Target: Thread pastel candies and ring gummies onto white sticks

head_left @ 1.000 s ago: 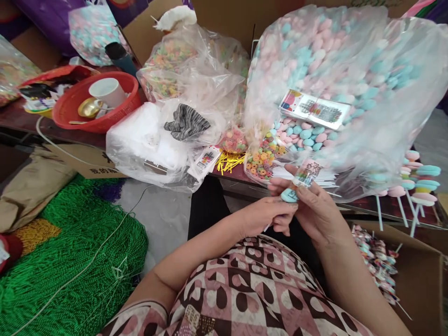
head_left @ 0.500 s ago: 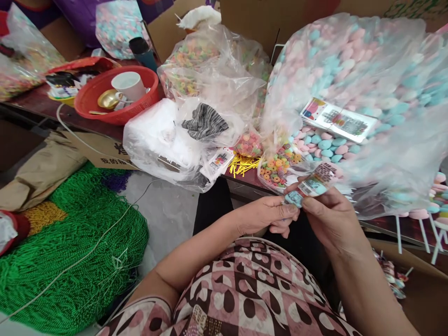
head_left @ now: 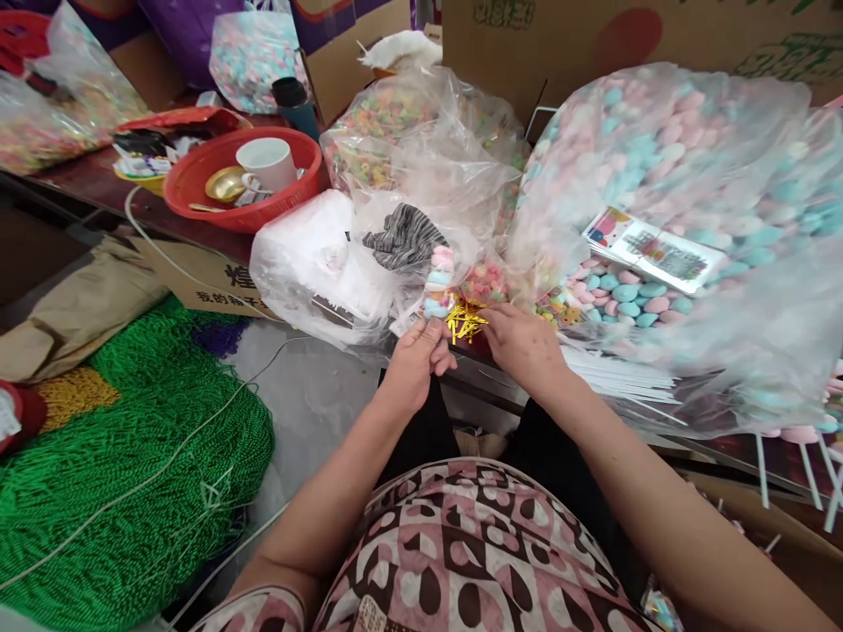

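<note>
My left hand (head_left: 420,358) is closed around the bottom of a candy skewer (head_left: 439,281), which stands upright with pink, white and blue pieces in a clear printed wrapper. Its stick is hidden by my fingers. At the table's front edge, my right hand (head_left: 523,344) reaches into a small pile of gold twist ties (head_left: 466,321), fingertips pinched on the end of one. Behind the pile is a bag of red gummy rings (head_left: 486,281). White sticks (head_left: 616,373) lie to the right of my right hand.
A large bag of pink and blue candies (head_left: 698,149) fills the right, with a stack of printed wrappers (head_left: 655,248) on it. Left stands a red basket (head_left: 190,189) holding a white mug (head_left: 267,164). Green cords (head_left: 145,456) heap on the floor. Finished skewers overhang the right edge.
Both hands have moved left and apart. The wrapped candy skewer is now in my left hand alone, upright. My right hand has let go of its wrapper and reached the gold ties.
</note>
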A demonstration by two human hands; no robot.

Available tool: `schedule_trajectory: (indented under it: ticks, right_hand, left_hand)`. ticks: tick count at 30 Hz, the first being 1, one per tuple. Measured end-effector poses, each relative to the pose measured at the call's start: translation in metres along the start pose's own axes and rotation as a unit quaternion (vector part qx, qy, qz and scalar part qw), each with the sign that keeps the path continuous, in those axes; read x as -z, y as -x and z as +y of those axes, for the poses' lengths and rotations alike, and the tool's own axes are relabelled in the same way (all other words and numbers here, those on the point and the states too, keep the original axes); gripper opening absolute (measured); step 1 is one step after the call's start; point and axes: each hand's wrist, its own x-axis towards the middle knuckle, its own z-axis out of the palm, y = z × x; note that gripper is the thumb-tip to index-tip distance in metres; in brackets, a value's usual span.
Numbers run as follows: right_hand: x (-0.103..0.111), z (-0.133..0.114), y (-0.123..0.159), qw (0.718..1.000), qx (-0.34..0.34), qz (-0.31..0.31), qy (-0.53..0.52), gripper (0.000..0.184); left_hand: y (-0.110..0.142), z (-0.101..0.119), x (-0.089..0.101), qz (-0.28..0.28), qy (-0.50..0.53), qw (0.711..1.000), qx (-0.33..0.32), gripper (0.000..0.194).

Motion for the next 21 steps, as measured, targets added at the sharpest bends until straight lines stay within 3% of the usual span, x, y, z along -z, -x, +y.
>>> schedule_trajectory:
  ticks: [2,5,16,21]
  right_hand:
    - [-0.007,0.000,-0.007,0.996,0.008,-0.038,0.081,0.028]
    - [-0.012,0.001,-0.011,0.990,0.003,-0.071,0.122,0.029]
    - [-0.006,0.011,-0.015,0.990,-0.072,-0.084,0.083,0.029]
    - [-0.002,0.011,-0.013,0.991,-0.006,-0.109,0.080,0.029]
  left_hand:
    - [0.001,0.007,0.003,0.015,0.030,0.999,0.004,0.034]
    - [0.002,0.010,0.004,0.018,0.053,0.998,0.007,0.033]
    - [-0.007,-0.002,0.005,0.007,0.063,0.998,0.029,0.034]
    - [-0.007,-0.005,0.004,0.006,0.063,0.998,0.027,0.035]
